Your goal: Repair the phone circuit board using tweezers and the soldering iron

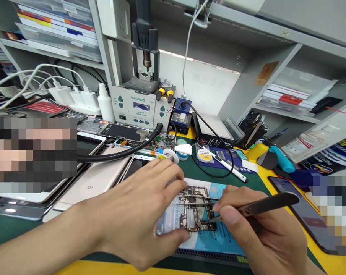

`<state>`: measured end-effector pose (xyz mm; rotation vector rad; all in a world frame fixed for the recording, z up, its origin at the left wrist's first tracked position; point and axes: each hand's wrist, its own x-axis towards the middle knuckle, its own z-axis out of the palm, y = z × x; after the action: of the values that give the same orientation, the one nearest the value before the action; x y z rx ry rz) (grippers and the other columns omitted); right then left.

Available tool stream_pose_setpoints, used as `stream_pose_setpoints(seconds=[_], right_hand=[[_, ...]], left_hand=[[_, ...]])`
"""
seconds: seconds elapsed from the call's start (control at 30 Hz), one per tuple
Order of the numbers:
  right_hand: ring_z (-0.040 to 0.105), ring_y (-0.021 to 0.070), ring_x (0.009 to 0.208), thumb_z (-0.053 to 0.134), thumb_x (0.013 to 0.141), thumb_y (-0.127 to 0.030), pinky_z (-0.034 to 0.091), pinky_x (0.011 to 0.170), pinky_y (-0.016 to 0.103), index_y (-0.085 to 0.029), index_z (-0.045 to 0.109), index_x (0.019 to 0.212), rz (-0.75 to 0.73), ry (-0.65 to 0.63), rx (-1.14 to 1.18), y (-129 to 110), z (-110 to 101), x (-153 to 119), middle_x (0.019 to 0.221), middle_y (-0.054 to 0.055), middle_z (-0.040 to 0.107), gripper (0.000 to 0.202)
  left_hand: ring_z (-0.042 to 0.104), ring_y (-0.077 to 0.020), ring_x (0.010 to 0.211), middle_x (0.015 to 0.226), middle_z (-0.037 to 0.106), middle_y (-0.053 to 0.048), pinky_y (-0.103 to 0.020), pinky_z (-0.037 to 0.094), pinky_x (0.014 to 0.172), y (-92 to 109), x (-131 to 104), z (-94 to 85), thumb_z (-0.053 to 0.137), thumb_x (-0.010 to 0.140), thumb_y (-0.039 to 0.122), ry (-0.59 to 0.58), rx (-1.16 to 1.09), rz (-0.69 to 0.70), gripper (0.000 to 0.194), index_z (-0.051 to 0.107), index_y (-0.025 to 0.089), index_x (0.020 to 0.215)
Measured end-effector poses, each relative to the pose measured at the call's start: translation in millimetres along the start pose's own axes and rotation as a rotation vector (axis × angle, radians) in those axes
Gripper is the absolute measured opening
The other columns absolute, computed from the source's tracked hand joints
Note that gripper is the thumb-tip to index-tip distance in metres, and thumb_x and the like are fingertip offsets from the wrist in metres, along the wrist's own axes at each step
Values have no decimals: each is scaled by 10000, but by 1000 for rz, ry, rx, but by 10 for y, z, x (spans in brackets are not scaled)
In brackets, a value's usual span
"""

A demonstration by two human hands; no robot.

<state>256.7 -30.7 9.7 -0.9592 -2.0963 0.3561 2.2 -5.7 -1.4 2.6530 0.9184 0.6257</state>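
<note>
A dark circuit board (191, 218) lies in a metal holder with two thin rods (201, 196), on a blue and white sheet (228, 238). My left hand (144, 210) spans the holder's left side, its thumb and fingers apart at the board's left edge. In my right hand (255, 225) are metal tweezers (267, 205), pinched between thumb and fingers. The tweezers' tip points down and left at the lower right part of the board; whether it touches cannot be made out.
Phones, one white-backed (89, 187), lie at the left under a black hose (115, 156). Behind stand a hot-air station (137, 109) and a small blue unit (181, 110). A soldering iron (230, 166) rests beyond the board. A dark phone (304, 215) lies right.
</note>
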Motion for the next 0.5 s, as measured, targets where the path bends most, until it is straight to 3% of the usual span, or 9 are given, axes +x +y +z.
stream_pose_setpoints(seconds=[0.17, 0.37, 0.5], right_hand=[[610, 158, 536, 620, 1017, -215, 496, 582, 306, -261, 693, 892, -25, -22, -63, 9, -14, 13, 667, -27, 686, 151], [725, 175, 697, 591, 1035, -198, 527, 666, 304, -263, 669, 967, -43, -69, -56, 32, 0, -5, 787, -18, 759, 122], [722, 155, 698, 576, 1022, -186, 509, 637, 285, -243, 644, 913, -65, -83, -15, 34, 6, 38, 788, -19, 744, 140]], left_hand=[[552, -311, 1090, 1143, 589, -102, -503, 477, 1016, -3, -8, 2, 709, 884, 427, -12, -8, 3, 404, 635, 166, 1183], [555, -316, 1102, 1155, 594, -106, -510, 481, 1020, 6, -8, -9, 721, 874, 416, -1, -1, -1, 419, 640, 157, 1193], [570, -305, 1110, 1162, 620, -92, -474, 494, 1014, 26, -25, -8, 708, 904, 416, 41, -1, 16, 356, 641, 181, 1163]])
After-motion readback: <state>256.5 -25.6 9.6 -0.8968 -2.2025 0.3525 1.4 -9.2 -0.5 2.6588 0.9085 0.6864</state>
